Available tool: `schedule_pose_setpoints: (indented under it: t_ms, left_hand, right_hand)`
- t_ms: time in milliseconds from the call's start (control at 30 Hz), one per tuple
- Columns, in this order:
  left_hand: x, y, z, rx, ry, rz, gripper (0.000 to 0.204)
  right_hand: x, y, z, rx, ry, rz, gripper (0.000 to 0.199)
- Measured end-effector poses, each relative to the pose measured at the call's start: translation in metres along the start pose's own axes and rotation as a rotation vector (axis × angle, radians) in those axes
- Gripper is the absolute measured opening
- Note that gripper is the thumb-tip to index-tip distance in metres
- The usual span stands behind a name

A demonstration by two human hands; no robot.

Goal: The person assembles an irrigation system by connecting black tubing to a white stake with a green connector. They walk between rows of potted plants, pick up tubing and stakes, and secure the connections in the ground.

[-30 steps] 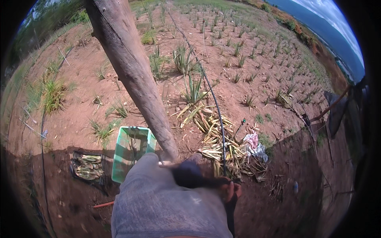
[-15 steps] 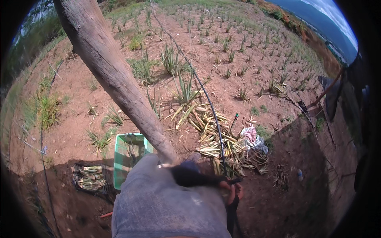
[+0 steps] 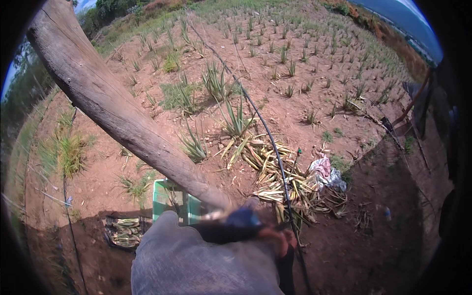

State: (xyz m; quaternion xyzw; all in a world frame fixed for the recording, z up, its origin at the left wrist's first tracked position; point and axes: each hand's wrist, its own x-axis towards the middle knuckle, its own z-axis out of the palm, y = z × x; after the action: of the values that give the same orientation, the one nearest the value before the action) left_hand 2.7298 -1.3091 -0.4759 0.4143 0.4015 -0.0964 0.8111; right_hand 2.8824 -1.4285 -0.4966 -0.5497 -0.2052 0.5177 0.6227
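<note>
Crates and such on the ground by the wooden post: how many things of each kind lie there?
Green crate: 1
Dark tray of cut leaves: 1
Heap of cut leaves: 1
Cloth bundle: 1
Black hose: 1
Total: 5

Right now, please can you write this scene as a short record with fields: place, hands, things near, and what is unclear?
Place: field of red soil with rows of spiky plants
Hands: one gloved hand at the lower edge, close to a thick wooden pole; which hand it is cannot be told
Grip: blurred, open or shut cannot be told
Things near: green crate, dark tray of cut leaves, pile of cut leaves, black hose, bundle of cloth
Unclear: the dark and orange thing by the glove
</note>
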Motion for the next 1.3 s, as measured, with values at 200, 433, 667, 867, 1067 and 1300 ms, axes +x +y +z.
schedule_pose_setpoints:
  t_ms: [200,433,667,867,1067,1300]
  left_hand:
    - [0.005,-0.001,-0.019,-0.046,0.015,-0.032,0.032]
    - [-0.018,-0.002,-0.069,-0.130,0.051,-0.043,0.034]
    - [-0.026,-0.001,-0.092,-0.175,0.081,-0.062,0.036]
    - [-0.017,0.007,-0.104,-0.187,0.054,-0.076,0.038]
    - [-0.014,0.009,-0.111,-0.189,0.055,-0.076,0.040]
    - [-0.023,0.014,-0.115,-0.151,0.068,-0.070,0.043]
  right_hand:
    - [0.024,0.008,0.019,-0.065,-0.145,0.001,0.022]
    - [0.031,-0.011,0.053,0.026,-0.032,0.273,0.016]
    - [0.046,0.074,0.041,-0.020,-0.045,0.351,0.016]
    - [0.052,0.091,0.053,-0.077,-0.035,0.377,0.015]
    - [0.060,0.074,0.069,-0.118,-0.057,0.376,0.017]
    - [0.059,0.069,0.051,-0.089,-0.128,0.316,0.020]
